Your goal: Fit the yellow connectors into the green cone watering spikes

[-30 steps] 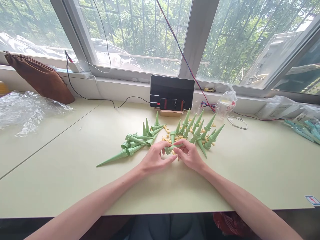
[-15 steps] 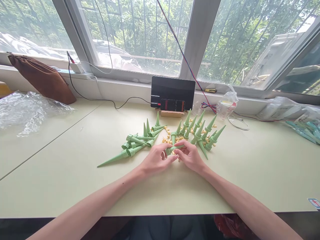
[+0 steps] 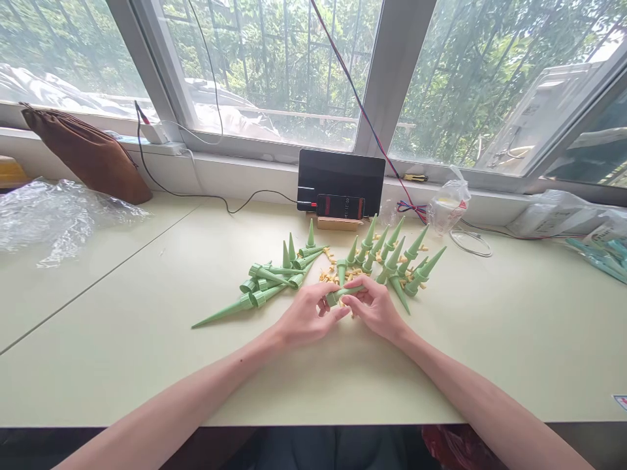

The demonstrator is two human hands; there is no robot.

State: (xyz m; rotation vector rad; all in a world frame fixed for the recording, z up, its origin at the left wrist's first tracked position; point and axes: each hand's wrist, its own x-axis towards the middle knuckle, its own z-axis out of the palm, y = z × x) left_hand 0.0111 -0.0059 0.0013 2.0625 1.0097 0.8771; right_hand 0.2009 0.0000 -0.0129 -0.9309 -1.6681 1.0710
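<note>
Head view: both hands are working at the table (image 3: 274,385). Right hand (image 3: 377,308) is pinching a green spike (image 3: 335,297) by its narrow part; left hand (image 3: 304,312) is gripping the wide end with its fingers. Spike is lying sideways between the hands, wide end pointing left, partly hidden by fingers. Yellow bits (image 3: 329,278) are lying scattered just behind. Loose spikes (image 3: 238,307) are heaping up on the left; more spikes (image 3: 392,262) are standing on the right, some tipping over. Phone (image 3: 341,206) is leaning before a tablet (image 3: 343,173).
</note>
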